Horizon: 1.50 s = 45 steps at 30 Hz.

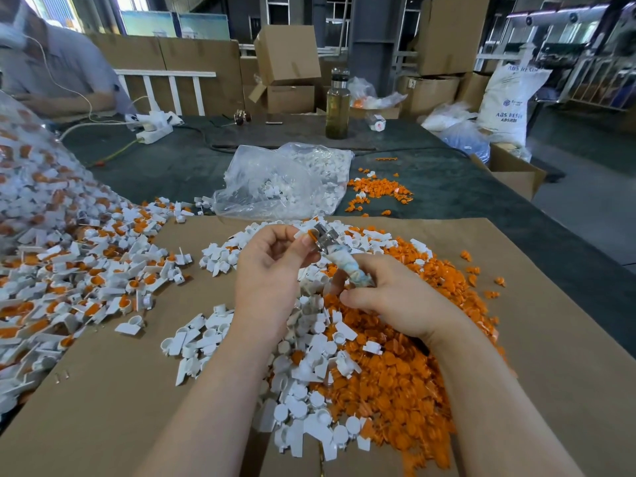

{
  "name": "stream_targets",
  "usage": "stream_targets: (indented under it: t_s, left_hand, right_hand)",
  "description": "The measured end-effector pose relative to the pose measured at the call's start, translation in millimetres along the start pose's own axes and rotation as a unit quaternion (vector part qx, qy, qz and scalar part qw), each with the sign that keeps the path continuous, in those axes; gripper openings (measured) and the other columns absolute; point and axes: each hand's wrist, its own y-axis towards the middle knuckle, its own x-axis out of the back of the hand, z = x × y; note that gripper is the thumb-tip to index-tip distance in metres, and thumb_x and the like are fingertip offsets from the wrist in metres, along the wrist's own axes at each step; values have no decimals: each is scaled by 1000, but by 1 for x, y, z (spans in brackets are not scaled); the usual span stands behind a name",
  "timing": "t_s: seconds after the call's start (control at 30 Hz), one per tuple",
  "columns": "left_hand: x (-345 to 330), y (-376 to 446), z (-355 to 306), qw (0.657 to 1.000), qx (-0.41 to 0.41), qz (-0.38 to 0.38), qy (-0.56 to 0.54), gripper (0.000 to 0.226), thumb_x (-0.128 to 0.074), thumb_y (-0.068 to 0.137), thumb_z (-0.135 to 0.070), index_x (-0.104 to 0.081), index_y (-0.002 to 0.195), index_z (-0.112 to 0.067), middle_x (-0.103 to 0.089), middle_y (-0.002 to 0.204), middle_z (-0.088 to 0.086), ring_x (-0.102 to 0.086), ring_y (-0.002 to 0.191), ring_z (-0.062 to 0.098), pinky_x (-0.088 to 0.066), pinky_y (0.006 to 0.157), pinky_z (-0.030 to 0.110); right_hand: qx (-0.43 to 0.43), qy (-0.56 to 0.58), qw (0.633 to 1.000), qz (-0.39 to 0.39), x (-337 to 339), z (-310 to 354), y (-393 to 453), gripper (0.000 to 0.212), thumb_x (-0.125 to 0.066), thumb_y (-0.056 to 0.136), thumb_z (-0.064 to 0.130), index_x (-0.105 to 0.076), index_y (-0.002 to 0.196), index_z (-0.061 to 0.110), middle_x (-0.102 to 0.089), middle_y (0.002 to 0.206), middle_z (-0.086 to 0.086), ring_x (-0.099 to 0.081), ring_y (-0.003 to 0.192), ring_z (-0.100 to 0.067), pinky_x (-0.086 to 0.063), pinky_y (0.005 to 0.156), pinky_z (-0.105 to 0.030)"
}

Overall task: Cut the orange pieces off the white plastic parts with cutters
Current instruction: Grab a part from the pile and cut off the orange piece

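Two hands: left hand pinching one part, right hand gripping one cutters.

I have both bare forearms reaching forward, my left hand raised with thumb and fingertips pinched together, my right hand lower beside it, fingers curled in a grip.

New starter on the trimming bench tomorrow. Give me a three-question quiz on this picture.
1. True or false: the right hand holds the cutters.
2. What does the left hand pinch at the cutter head?
A) a white part with an orange piece
B) a bottle
C) a cable
3. Fill in: the clear bag beyond the cardboard holds ____ parts.

Key: 1 true; 2 A, the part; 3 white.
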Motion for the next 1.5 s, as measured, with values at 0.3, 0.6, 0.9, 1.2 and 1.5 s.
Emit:
stream_targets:
  t_s: [0.3, 0.6, 0.9, 1.2, 1.5]
  left_hand:
    - [2, 1, 0, 1000, 1, -3, -12, 17, -62, 92, 2, -60, 79, -10, -66, 62, -8, -63, 58, 5, -53, 64, 16]
    - [10, 5, -3, 997, 61, -9, -44, 9, -63, 92, -6, -64, 84, -10, -73, 70, -4, -70, 66, 8, -58, 68, 20]
    - [77, 39, -5, 865, 239, -264, -352, 10, -56, 98, -10, -65, 100, -4, -77, 77, 6, -75, 74, 10, -61, 72, 24]
    - [103, 43, 2, 771, 160, -338, -516, 18, -43, 103, -6, -62, 105, -5, -74, 94, 4, -74, 76, 10, -60, 70, 26]
    - [104, 40, -1, 797, 114, -317, -502, 15, -49, 102, -10, -64, 98, -8, -75, 104, 4, -73, 74, 6, -58, 81, 25]
  right_hand:
    - [12, -46, 999, -14, -5, -1, 5, 29, -57, 86, 2, -64, 78, 30, -51, 59, 11, -41, 46, -4, -33, 48, -24]
    - [16, -117, 991, -61, -9, -5, 8, 6, -62, 86, 16, -59, 84, 20, -53, 68, 8, -48, 56, -4, -36, 51, -25]
    - [-41, -221, 949, -223, 0, -20, 10, 22, -59, 86, 23, -44, 71, 27, -54, 68, 7, -50, 62, -9, -31, 49, -28]
    - [-192, -296, 901, -253, 10, -31, 9, 13, -54, 83, 26, -44, 74, 24, -53, 70, 4, -48, 60, -12, -31, 46, -24]
    - [-215, -321, 897, -215, 5, -36, 13, 9, -56, 78, 25, -48, 75, 23, -55, 71, 2, -51, 61, -14, -33, 47, -22]
